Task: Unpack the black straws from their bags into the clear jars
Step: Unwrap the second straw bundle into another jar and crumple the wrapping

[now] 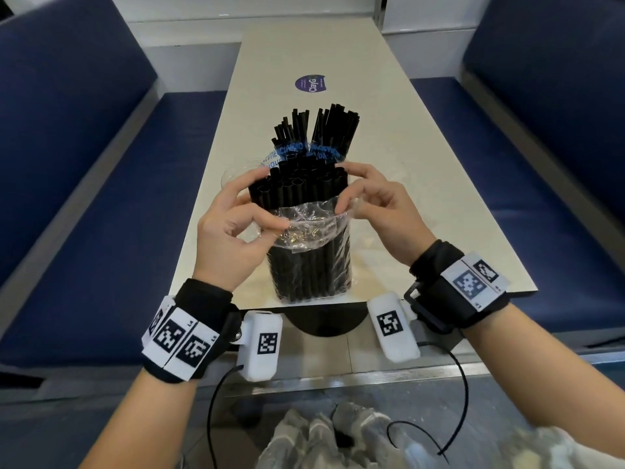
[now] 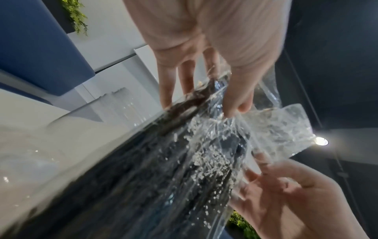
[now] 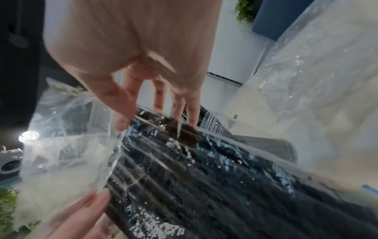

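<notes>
A bundle of black straws (image 1: 301, 187) stands upright near the table's front edge inside a clear plastic bag (image 1: 311, 252), with their tops bare above the bag's bunched rim. My left hand (image 1: 282, 228) pinches the rim on the left side and my right hand (image 1: 343, 204) pinches it on the right. In the left wrist view my left hand (image 2: 235, 111) pinches the film (image 2: 276, 129) over the straws (image 2: 143, 177). The right wrist view shows my right hand (image 3: 122, 124) on the film (image 3: 61, 161). Behind stands a second bundle of straws (image 1: 314, 130) in a blue-printed bag (image 1: 304, 150).
A clear jar rim (image 1: 230, 177) shows behind my left hand, also as a clear jar (image 2: 122, 105). A purple round sticker (image 1: 310, 84) lies further back on the pale table (image 1: 439, 198). Blue benches (image 1: 101, 231) flank the table. Cables hang from my wrists.
</notes>
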